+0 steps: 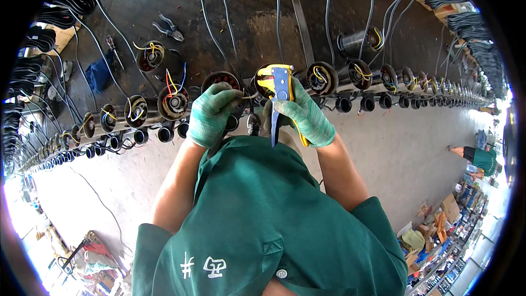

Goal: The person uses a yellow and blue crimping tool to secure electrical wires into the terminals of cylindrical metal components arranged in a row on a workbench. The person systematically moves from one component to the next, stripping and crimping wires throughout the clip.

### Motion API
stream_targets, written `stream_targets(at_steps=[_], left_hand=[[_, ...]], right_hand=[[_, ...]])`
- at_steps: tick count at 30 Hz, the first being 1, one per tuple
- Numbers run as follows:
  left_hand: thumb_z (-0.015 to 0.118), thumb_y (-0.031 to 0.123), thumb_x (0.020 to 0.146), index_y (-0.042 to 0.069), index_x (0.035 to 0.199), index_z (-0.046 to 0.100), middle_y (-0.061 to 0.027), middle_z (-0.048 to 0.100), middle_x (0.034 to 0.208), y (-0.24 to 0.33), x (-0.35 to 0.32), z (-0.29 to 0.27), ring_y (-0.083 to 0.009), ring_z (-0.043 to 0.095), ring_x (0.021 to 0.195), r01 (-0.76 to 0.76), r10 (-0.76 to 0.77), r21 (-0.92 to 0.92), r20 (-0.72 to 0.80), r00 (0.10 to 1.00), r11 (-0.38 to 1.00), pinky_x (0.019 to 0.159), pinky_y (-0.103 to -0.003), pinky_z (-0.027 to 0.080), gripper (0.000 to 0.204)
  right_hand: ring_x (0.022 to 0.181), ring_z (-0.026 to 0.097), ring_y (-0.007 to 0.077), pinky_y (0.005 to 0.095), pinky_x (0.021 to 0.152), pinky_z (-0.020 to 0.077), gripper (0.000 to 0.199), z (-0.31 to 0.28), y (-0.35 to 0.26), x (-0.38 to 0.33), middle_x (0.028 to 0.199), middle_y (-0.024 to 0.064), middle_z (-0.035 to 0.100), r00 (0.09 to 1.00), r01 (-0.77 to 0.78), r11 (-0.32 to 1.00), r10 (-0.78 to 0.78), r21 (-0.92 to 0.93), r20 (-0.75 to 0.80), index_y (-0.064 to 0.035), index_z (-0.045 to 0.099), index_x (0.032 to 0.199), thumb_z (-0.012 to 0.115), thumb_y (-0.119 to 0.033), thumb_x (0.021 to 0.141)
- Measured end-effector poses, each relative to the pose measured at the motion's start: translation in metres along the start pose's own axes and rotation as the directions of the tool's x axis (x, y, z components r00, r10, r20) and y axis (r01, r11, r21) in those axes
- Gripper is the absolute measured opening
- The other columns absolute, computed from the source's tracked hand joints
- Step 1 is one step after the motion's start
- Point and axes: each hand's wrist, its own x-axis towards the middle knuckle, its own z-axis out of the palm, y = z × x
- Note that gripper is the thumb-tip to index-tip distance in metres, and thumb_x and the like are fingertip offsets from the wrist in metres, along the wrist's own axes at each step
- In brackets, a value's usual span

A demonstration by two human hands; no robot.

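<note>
My left hand (212,115), in a green knit glove, is closed in a pinch on a thin yellowish wire (250,97). The wire runs from its fingertips toward the wire stripper (282,83), which has a blue and yellow body. My right hand (309,119), gloved the same way, is wrapped round the stripper's handles, with the jaw end up. Just beyond my left fingers sits a round, open-ended motor housing (220,79). Another housing is partly hidden behind the stripper. To the left, a motor (174,103) has red, yellow and blue wires sticking out.
Motors line the table edge both ways, black cables (213,16) running from them across the dark tabletop (257,27). Pliers (169,27), a screwdriver (114,50) and a blue cloth (98,75) lie at the left. Another person (483,159) is far right, near cluttered shelves.
</note>
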Motion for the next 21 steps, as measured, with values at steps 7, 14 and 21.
stream_targets(at_steps=[7, 14, 21], left_hand=[[0.081, 0.004, 0.087, 0.001, 0.111, 0.08, -0.0169, 0.078, 0.101, -0.003, 0.012, -0.008, -0.031, 0.076, 0.092, 0.111, -0.098, -0.088, 0.135, 0.986, 0.99, 0.083, -0.035, 0.06, 0.024], [0.082, 0.004, 0.088, 0.001, 0.117, 0.079, -0.0169, 0.077, 0.113, -0.018, 0.018, -0.021, -0.027, 0.076, 0.098, 0.111, -0.039, -0.207, 0.325, 0.945, 0.972, 0.089, -0.036, 0.06, 0.029], [0.083, 0.001, 0.086, -0.001, 0.115, 0.079, -0.0166, 0.076, 0.111, -0.022, 0.017, -0.015, -0.0279, 0.076, 0.096, 0.014, 0.034, -0.154, 0.306, 0.952, 0.988, 0.084, -0.036, 0.06, 0.03]], right_hand=[[0.118, 0.064, 0.0175, 0.037, 0.105, 0.0541, 0.079, -0.005, 0.009, -0.02, 0.142, 0.0092, 0.061, 0.99, -0.139, 0.988, 0.137, 0.071, 0.032, -0.0093, 0.036, 0.165, 0.072, -0.016, 0.094], [0.119, 0.068, 0.0191, 0.0393, 0.101, 0.06, 0.072, 0.016, 0.028, -0.032, 0.137, 0.0074, 0.064, 0.978, -0.203, 0.971, 0.206, 0.125, -0.016, -0.0088, 0.036, 0.165, 0.069, -0.013, 0.101], [0.107, 0.071, 0.0152, 0.0355, 0.084, 0.0647, 0.068, 0.044, 0.022, -0.036, 0.125, 0.004, 0.066, 0.975, -0.184, 0.982, 0.186, 0.03, -0.118, -0.014, 0.036, 0.165, 0.067, -0.014, 0.104]])
